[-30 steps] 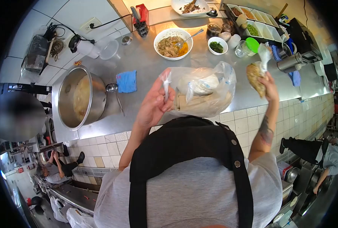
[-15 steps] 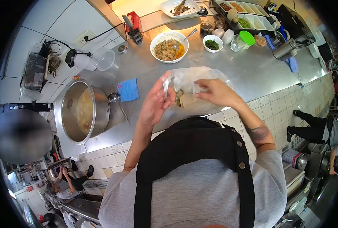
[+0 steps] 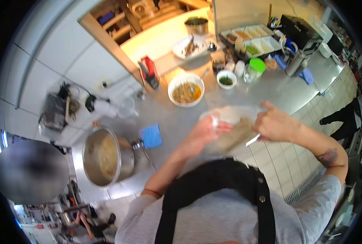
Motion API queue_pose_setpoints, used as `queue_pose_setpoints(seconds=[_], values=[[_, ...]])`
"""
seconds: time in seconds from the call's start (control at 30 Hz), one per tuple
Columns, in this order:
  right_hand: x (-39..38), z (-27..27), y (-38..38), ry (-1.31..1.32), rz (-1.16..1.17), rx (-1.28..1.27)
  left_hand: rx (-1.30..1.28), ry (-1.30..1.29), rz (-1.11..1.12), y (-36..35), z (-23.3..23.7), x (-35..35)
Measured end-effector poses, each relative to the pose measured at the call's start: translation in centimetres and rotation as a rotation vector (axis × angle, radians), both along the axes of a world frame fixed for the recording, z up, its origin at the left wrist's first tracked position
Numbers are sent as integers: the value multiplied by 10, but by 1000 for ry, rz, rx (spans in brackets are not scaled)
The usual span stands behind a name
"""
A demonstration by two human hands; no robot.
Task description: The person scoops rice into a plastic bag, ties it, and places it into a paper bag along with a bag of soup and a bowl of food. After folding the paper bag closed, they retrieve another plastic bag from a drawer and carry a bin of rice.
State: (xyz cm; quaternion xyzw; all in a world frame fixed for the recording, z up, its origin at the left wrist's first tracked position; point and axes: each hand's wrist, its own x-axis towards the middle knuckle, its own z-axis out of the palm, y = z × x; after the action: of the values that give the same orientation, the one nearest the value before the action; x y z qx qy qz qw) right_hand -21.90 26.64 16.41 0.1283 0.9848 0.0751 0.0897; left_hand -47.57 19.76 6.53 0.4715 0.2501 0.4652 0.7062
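A clear plastic bag (image 3: 234,112) with a flat, brownish food inside is spread between my two hands, over the counter's front edge. At the bag's left side, my left hand (image 3: 205,136) pinches a bunched white bit of the plastic, its fingers partly extended. My right hand (image 3: 276,124) is closed at the bag's right edge. A narrow white strip (image 3: 253,140) sticks out below that fist; blur hides what it is. Behind the bag, a white bowl (image 3: 171,99) holds minced filling, something orange-yellow and a spoon.
To the left stand a big steel pot (image 3: 120,179), a ladle (image 3: 138,144) and a blue cloth (image 3: 151,136). At the back are a small bowl of chopped greens (image 3: 226,80), a green-lidded tub (image 3: 257,65) and ingredient trays (image 3: 252,50). A person sits at lower left.
My view has tilted and shifted, so the counter sits lower. My right hand has gone from reaching into the bag's mouth to a closed grip at its right edge. The brownish contents show more.
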Motion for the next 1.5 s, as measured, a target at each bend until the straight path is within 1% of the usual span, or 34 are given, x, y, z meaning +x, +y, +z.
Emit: queue_pose_setpoints(seconds=[0.03,0.1,0.17,0.23,0.27,0.3,0.37,0.43,0.47,0.53,0.6,0.67,0.77,0.87,0.97,1.07,1.17,1.2,1.27,1.3,1.37,1.43,1.47,1.5], values=[[-5,3,2,92,81,-57,115,10,-38,4,-5,12],[-20,-6,5,344,43,-5,53,-61,-54,3,2,36],[-26,-15,8,530,-11,11,57,32,-22,-3,7,60],[-30,-22,18,693,-71,9,170,117,62,6,0,77],[-28,-26,26,734,-51,73,283,152,116,16,-14,85],[-26,-26,31,739,-14,46,393,185,168,24,-15,93],[-20,-23,42,739,57,-5,354,540,277,33,-13,113],[-6,-16,56,693,101,53,451,750,442,50,-7,148],[2,-13,64,668,128,79,469,674,489,64,-10,163],[23,-12,95,752,143,98,464,522,606,92,-22,192],[41,-17,121,798,176,53,345,295,663,122,-11,220],[54,-11,147,830,213,10,304,192,804,137,11,244],[72,3,168,812,348,-13,340,119,920,162,9,277],[94,7,184,839,377,7,312,102,961,183,9,307],[125,7,195,813,317,58,312,142,1010,210,-13,350],[155,-5,211,855,200,128,420,93,1010,235,-25,380],[207,-45,237,922,-170,159,414,366,711,252,-17,380],[220,-59,240,928,-354,68,550,438,685,258,-26,378],[239,-90,242,926,-722,-120,673,548,639,257,-45,357],[245,-110,241,906,-717,-106,739,609,620,252,-50,339],[250,-152,239,867,-691,-84,601,682,507,230,-56,295],[242,-187,233,875,-745,-193,473,625,528,204,-87,249],[241,-195,231,873,-775,-243,284,522,542,187,-107,228],[243,-197,233,932,-781,-233,98,413,554,171,-126,205]])
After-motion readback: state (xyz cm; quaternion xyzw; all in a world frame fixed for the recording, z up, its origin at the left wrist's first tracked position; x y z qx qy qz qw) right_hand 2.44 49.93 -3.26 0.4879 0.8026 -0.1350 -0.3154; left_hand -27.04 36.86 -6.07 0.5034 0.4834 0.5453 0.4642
